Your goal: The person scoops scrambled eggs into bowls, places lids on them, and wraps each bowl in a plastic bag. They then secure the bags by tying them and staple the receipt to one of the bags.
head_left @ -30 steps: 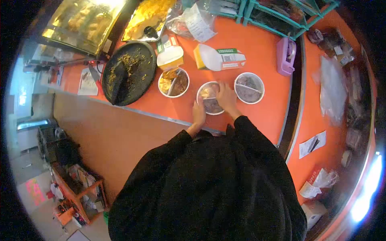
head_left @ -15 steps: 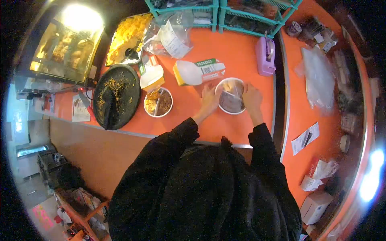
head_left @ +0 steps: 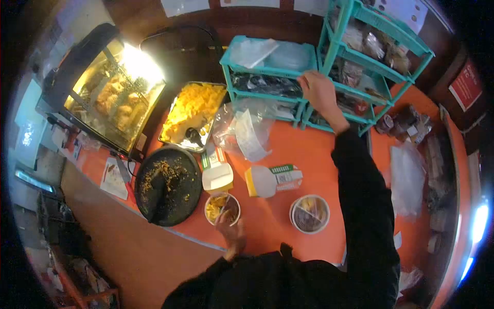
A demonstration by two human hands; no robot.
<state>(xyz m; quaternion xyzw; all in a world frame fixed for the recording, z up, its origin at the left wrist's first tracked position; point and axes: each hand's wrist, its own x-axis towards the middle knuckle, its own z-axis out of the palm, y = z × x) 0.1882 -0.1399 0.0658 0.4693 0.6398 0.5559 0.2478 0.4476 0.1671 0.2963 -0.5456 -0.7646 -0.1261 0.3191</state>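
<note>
My left hand (head_left: 232, 233) is at the near rim of a round white bowl (head_left: 210, 212) with yellow food and dark brown food side by side. Its fingers stretch toward the rim, slightly smeared. Raised at the front of the teal shelf rack (head_left: 267, 69), my right hand (head_left: 320, 95) has loosely bent fingers and nothing visible in them. On the rack's top tier lie clear plastic lids or sheets (head_left: 288, 54). A second round bowl (head_left: 310, 213), covered by a clear lid, stands on the orange counter (head_left: 272, 226), apart from both hands.
Two open cartons (head_left: 218, 176) (head_left: 262, 181) lie behind the bowls. To the left are a black round pan (head_left: 180, 198) with crumbs, a foil tray (head_left: 193, 110) of yellow food with a black spoon, and a lit food warmer (head_left: 116, 98). A plastic bag (head_left: 236, 129) rests beside the tray.
Both hands have left the covered bowl. My right hand has gone up to the teal rack, my left hand over to the other bowl. The view has tilted up, showing more of the rack.
</note>
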